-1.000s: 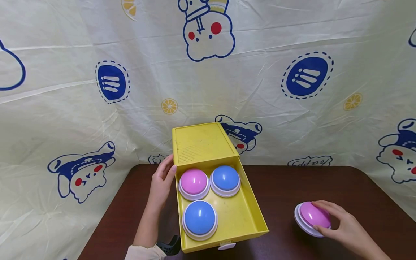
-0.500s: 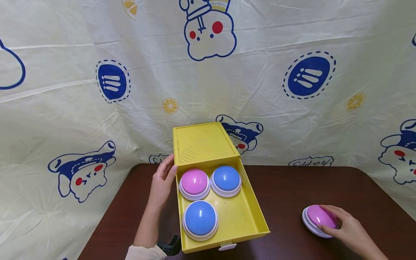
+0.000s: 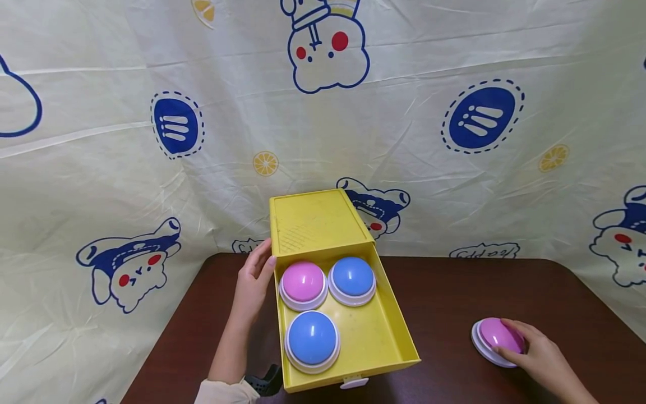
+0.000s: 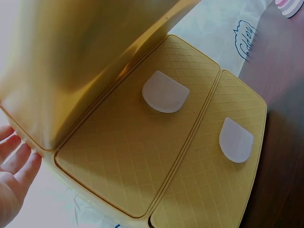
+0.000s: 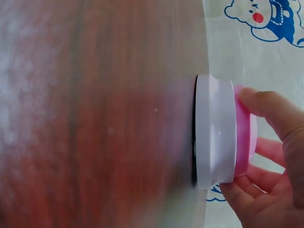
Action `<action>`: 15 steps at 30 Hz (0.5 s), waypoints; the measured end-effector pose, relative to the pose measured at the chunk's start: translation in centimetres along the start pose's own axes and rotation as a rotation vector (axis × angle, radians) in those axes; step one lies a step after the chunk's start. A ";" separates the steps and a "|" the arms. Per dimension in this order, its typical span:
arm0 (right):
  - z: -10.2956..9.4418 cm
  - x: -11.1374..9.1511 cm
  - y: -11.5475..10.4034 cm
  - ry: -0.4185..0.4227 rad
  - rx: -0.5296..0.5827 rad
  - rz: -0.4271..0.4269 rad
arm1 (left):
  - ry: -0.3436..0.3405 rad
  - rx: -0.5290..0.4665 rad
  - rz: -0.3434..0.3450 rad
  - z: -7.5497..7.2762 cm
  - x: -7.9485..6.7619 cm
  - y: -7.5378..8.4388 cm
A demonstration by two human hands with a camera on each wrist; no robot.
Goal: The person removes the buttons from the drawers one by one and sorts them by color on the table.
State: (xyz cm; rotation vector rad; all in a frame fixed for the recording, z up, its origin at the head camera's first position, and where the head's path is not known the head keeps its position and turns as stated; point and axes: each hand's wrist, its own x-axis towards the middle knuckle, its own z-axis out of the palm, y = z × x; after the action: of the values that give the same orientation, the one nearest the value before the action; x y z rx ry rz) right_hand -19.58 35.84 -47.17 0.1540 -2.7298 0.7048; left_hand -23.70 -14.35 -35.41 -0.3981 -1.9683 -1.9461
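Note:
At the table's right side my right hand grips a round push button with a pink dome and white base. The right wrist view shows thumb and fingers around the pink dome; whether its base touches the tabletop is hard to tell. My left hand rests with extended fingers against the left side of a yellow drawer cabinet. Its top drawer is pulled out. Inside lie a pink button, a blue button beside it, and another blue button nearer the front.
Two lower drawers with white handles are closed in the left wrist view. The pulled-out drawer's white handle juts over the front. A dark wood table lies beneath, and a printed cloth hangs behind.
My right hand has carried the pink button right and lowered it flatter toward the table, mostly in the first half second. My left hand and the cabinet have stayed put.

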 end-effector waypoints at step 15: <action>-0.6 0.4 -0.2 -0.173 0.032 0.081 | 0.000 -0.004 0.008 0.1 0.0 0.2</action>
State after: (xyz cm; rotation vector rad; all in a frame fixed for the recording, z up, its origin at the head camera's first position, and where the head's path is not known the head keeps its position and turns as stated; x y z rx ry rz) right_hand -19.72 35.97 -46.52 0.1177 -2.9045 0.7913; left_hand -23.62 -14.23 -35.21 -0.4061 -1.9602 -1.9459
